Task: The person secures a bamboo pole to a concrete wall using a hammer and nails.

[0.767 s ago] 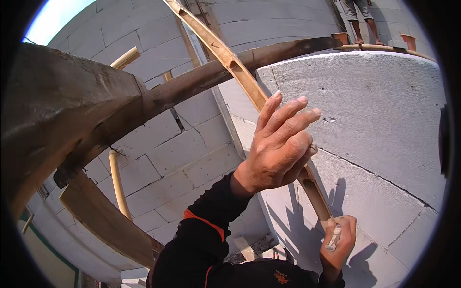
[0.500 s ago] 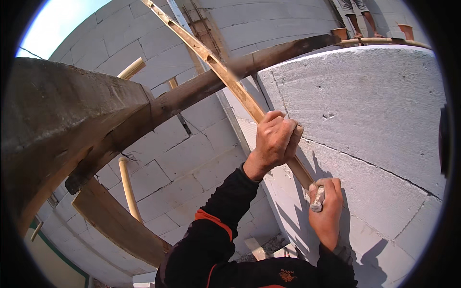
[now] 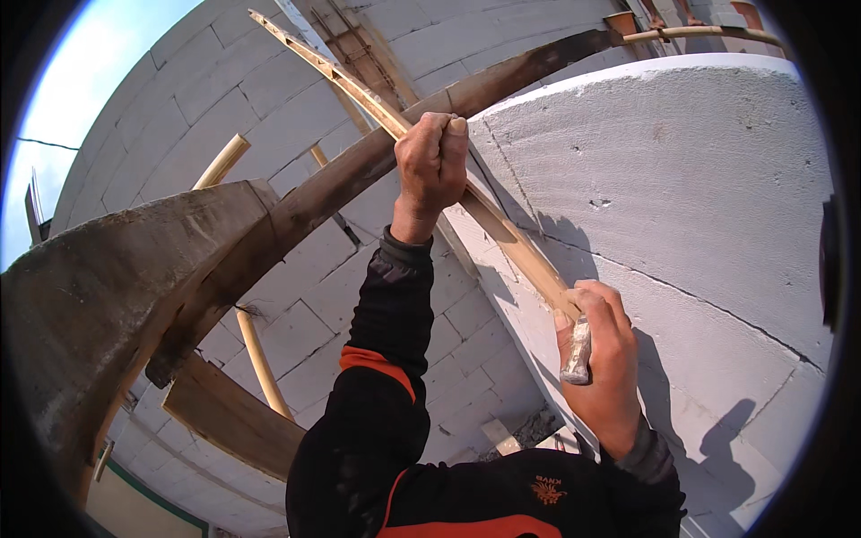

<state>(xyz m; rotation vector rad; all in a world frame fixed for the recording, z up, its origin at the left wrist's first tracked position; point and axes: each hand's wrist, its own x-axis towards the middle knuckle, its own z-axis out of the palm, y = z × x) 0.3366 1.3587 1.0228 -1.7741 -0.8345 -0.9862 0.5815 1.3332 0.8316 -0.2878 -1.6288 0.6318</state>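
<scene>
A long split bamboo pole (image 3: 516, 247) slants from the upper left down to my right hand, its hollow inner side showing at the far end. My left hand (image 3: 430, 170) is closed in a fist around it, beside the dark wooden beam. Lower down, my right hand (image 3: 603, 359) is closed at the pole's near end, thumb against the bamboo. From that same fist sticks out a short, pale, worn handle-like piece (image 3: 578, 351); whatever it belongs to is hidden by the fingers.
A pale block wall (image 3: 664, 170) rises close on the right. The dark beam (image 3: 345, 184) crosses ahead, meeting a thick board (image 3: 117, 287) at left. Bamboo posts (image 3: 263, 368) stand beyond it. A person's feet (image 3: 657, 20) and a bucket (image 3: 621, 24) are at the far upper right.
My left hand has slid up and away along the bamboo, widening the gap between my hands. My right hand stays at the near end. The view has shifted slightly.
</scene>
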